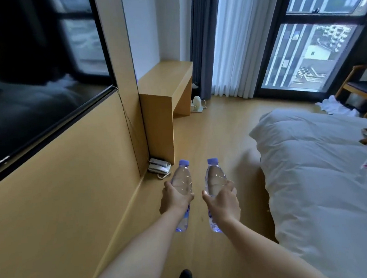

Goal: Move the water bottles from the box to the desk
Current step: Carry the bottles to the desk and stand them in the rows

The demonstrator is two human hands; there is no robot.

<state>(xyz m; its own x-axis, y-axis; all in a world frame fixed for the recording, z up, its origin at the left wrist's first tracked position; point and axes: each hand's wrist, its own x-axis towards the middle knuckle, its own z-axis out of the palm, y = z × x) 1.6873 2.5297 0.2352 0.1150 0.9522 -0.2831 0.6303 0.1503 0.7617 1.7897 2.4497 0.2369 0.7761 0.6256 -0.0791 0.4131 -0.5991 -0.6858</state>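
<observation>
My left hand (175, 197) grips a clear water bottle (181, 177) with a purple cap around its middle. A second clear bottle (214, 177) with a purple cap is gripped the same way by my right hand (223, 199). Both bottles are held out in front of me above the wooden floor, caps pointing away. The wooden desk (164, 80) stands ahead against the left wall, its top bare. The box is not in view.
A white telephone (159, 165) lies on the floor at the desk's near foot. A white kettle (197, 103) sits on the floor under the desk's far end. A bed with a white duvet (321, 162) fills the right. A dark screen (34, 72) hangs on the left wall.
</observation>
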